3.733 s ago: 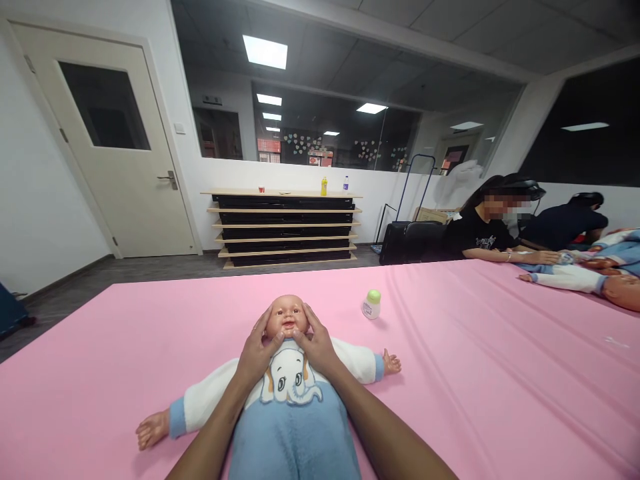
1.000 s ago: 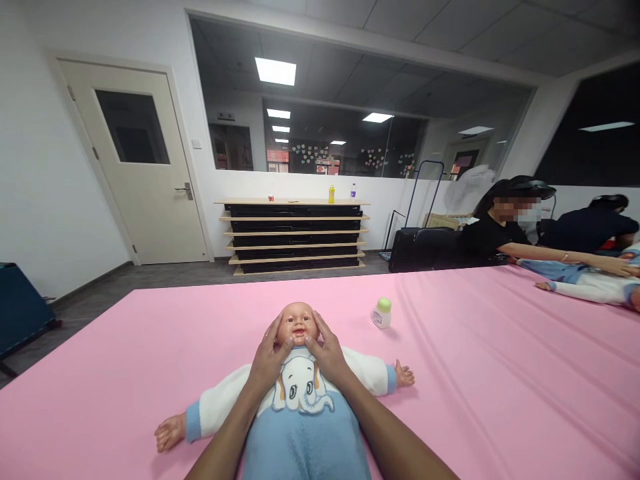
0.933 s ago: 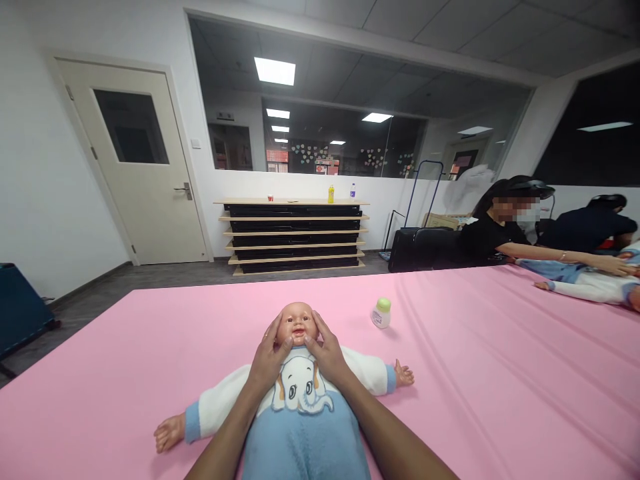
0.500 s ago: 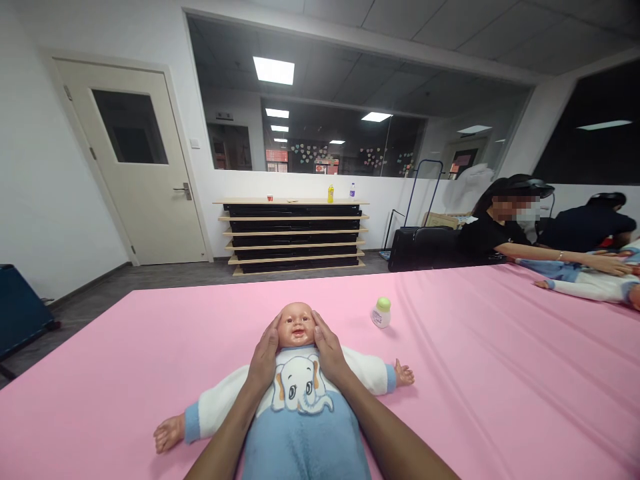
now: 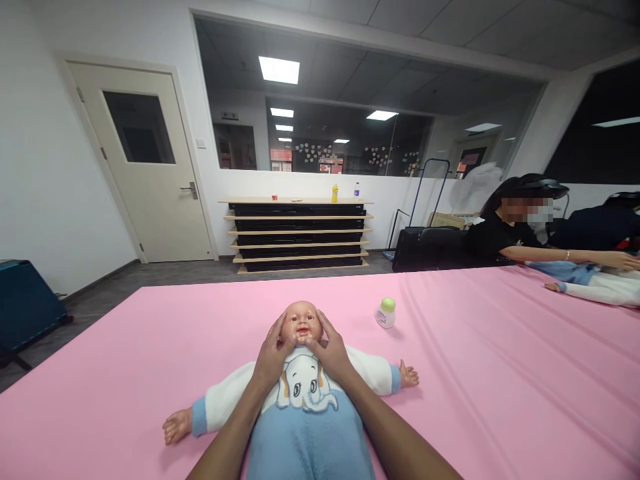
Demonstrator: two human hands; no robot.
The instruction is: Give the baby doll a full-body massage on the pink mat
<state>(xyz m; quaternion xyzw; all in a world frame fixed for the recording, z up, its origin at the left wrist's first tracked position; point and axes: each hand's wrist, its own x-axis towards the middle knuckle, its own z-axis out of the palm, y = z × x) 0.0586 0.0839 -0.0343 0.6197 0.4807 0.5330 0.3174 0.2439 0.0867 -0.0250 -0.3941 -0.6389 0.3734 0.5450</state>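
Observation:
A baby doll (image 5: 310,440) lies on its back, dressed in a white and blue outfit with an elephant on the chest. Its arms are spread out to both sides. My left hand (image 5: 273,350) cups the left side of the doll's head (image 5: 302,319), fingers along the cheek and thumb by the chin. On the opposite side my right hand (image 5: 331,343) mirrors it, the thumb also close to the chin. Both forearms pass over the doll's body. A small white bottle with a green cap (image 5: 386,313) stands to the right of the head, apart from my hands.
Pink sheeting (image 5: 480,373) covers the table, with creases at the right. A person in black (image 5: 515,227) reaches over another doll (image 5: 600,287) at the far right. Behind the table are a stack of boards (image 5: 300,235) and a door (image 5: 145,167).
My thumbs have moved from the doll's cheeks down and inward to its chin, while the fingers stay along the head's sides. The whole view has shifted slightly.

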